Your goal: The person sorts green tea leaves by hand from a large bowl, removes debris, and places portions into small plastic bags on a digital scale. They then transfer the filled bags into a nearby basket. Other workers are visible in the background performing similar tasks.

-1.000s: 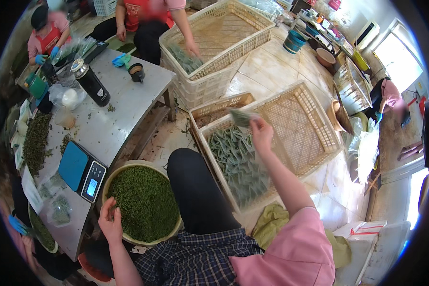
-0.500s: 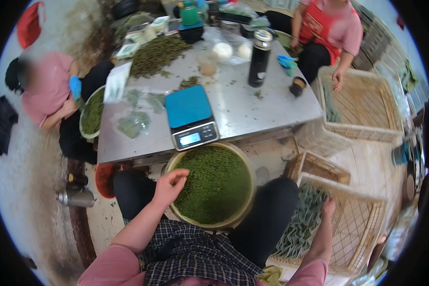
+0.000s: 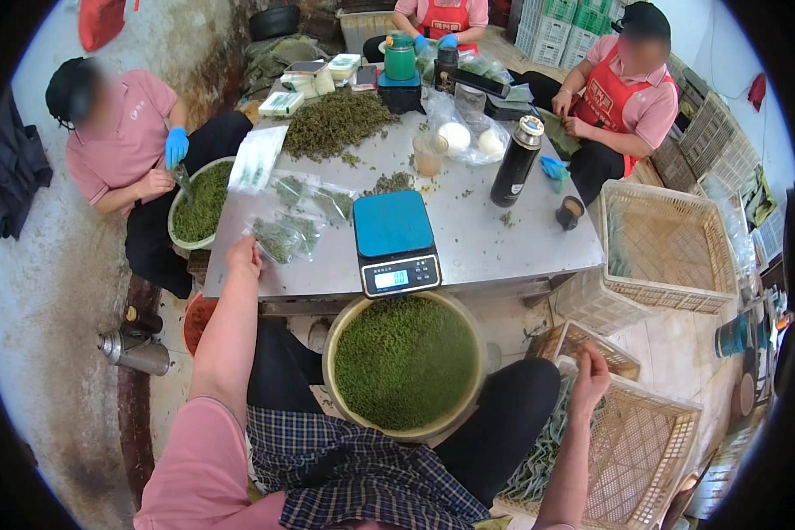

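My left hand [image 3: 245, 256] reaches over the table's left front edge. Its fingers are closed at the near corner of a clear plastic bag [image 3: 284, 238] with green buds in it. My right hand [image 3: 589, 380] is raised above a crate, fingers drawn together; whether anything small is between them I cannot make out. Filled, slim green packets [image 3: 543, 446] lie in that crate [image 3: 645, 455], partly behind my right forearm. Between my knees stands a round tub [image 3: 406, 367] of small green buds. A blue-topped digital scale [image 3: 395, 234] sits at the table's front edge.
Dried green stems [image 3: 340, 124], a cup [image 3: 429, 153], a black flask [image 3: 517, 162] and bagged white rolls [image 3: 468, 137] occupy the metal table [image 3: 473, 256]. Co-workers sit left, right and at the far side. Another crate [image 3: 671, 243] stands right; a metal thermos [image 3: 134, 352] stands left.
My left hand has moved from over the tub to the bag on the table. My right hand has lifted from the packets in the crate. The view has shifted.
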A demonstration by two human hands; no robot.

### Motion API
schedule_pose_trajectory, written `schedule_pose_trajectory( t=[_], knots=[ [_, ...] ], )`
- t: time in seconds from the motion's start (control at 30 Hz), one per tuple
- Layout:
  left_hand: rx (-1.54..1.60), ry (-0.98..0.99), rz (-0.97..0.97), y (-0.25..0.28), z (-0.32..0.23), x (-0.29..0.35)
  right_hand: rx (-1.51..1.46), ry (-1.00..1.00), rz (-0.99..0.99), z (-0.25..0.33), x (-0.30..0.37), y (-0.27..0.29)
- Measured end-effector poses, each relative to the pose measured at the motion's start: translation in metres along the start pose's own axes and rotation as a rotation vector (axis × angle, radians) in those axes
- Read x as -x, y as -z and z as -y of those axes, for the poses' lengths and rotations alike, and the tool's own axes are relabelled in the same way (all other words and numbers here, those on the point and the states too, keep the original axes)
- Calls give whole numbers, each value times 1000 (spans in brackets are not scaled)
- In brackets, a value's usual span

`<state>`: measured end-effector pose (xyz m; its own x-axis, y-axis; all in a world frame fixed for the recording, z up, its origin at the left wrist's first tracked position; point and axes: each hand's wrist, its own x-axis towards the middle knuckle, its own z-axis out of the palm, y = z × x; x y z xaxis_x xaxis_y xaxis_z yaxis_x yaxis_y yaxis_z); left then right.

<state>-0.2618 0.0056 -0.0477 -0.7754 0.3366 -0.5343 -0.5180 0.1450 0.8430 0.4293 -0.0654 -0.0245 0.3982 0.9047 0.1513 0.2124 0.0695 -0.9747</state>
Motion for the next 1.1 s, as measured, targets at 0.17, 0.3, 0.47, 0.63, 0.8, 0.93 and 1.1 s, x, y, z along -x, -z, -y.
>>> schedule_pose_trajectory(
  t=[0.17, 0.3, 0.47, 0.63, 0.8, 0.93, 1.1],
  knots=[
    [173, -171, 320, 12, -11, 84, -25, 59, 209, 60, 47, -72],
    [218, -414, 544, -13, -2, 149, 169, -91, 667, 78, 98, -139],
    [117, -775, 834, -91, 33, 182, 731, 119, 1067, 13, 154, -190],
    [-121, -906, 923, -113, 96, 188, 1132, 25, 1135, -39, 177, -200],
    [-306, -1113, 716, -77, 103, 207, 1082, -9, 1178, -79, 203, -217],
    [-229, -679, 786, -28, 111, 221, 1010, -76, 1105, -65, 219, -220],
    [-374, -429, 1001, 20, 160, 218, 852, -113, 1079, -69, 204, -219]
  ],
)
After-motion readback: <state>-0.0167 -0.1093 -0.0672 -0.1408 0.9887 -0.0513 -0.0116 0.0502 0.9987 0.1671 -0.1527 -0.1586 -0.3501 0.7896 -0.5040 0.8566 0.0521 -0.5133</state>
